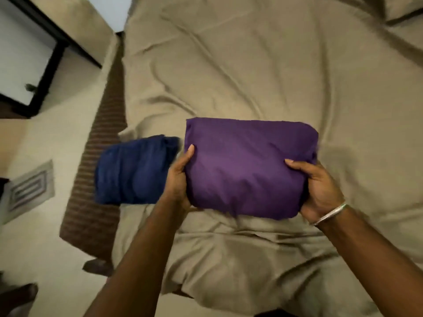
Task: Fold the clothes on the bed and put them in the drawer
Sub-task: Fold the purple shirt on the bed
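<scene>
At 6 o'clock both bare forearms rise from the bottom edge, cut off below the elbow. The left hand (pixel 180 177) clamps the left edge of a folded purple garment (pixel 247 165), thumb lying on top, the other fingers hidden beneath the cloth. The right hand (pixel 318 186) clamps the garment's lower right corner the same way, thumb over the top and fingers out of sight underneath; a thin silver bangle (pixel 332 213) circles that wrist. The purple bundle sits at the centre of the view over the bed (pixel 263 65); whether it rests on the sheet or is lifted just clear of it cannot be told.

At 9 o'clock, just beside the left hand, a folded dark blue garment (pixel 135 170) lies on the bed's left edge, blurred, its near right corner hidden behind the left wrist. A brown ribbed mattress side (pixel 96 179) shows beneath it.

Farther left, at 8 o'clock, a patterned floor vent or mat (pixel 29 186) lies on the pale floor, too smeared to name surely. At 10 o'clock a dark-framed panel (pixel 27 58) stands, partly cut off. From 12 to 3 o'clock the wrinkled tan sheet stretches away, with a pillow corner (pixel 402 8) clipped at 1 o'clock.
</scene>
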### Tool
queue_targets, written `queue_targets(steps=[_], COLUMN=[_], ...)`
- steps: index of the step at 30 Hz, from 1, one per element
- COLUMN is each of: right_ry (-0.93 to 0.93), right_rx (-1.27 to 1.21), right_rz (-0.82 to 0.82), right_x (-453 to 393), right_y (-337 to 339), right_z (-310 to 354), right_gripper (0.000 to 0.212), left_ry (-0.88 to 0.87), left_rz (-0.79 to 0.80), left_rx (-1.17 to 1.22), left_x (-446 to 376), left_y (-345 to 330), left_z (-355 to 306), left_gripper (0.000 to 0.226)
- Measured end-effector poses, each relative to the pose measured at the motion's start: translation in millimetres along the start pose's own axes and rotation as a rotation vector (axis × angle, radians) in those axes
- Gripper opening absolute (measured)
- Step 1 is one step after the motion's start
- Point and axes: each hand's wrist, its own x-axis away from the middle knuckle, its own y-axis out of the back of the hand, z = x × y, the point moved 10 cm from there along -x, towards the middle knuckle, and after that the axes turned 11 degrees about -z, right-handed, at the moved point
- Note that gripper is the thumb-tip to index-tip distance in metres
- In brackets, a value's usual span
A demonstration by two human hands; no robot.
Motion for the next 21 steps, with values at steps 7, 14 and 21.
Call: queue_targets(steps=[7,14,21], right_ry=[-0.087,-0.030,-0.018], right_rx=[0.104,0.216,0.426], right_rz=[0.131,0.217,0.063], right_x=[-13.2,-38.9,-81.2], right_y=[-171.0,-266.3,-228.3], right_z=[-133.0,-212.5,-257.5], right_gripper=[0.045,0.055,0.061], left_ry=[-0.081,-0.225,-0.395], left_rz=[-0.227,-0.241,-0.651], left_rx=[-0.022,-0.017,-0.781], left_x=[-77.1,-145.3,-180.4], left_y=[184.8,284.4,311.3], left_z=[-90.1,-132.4,-123.2], left_gripper=[0.023,0.029,0.045])
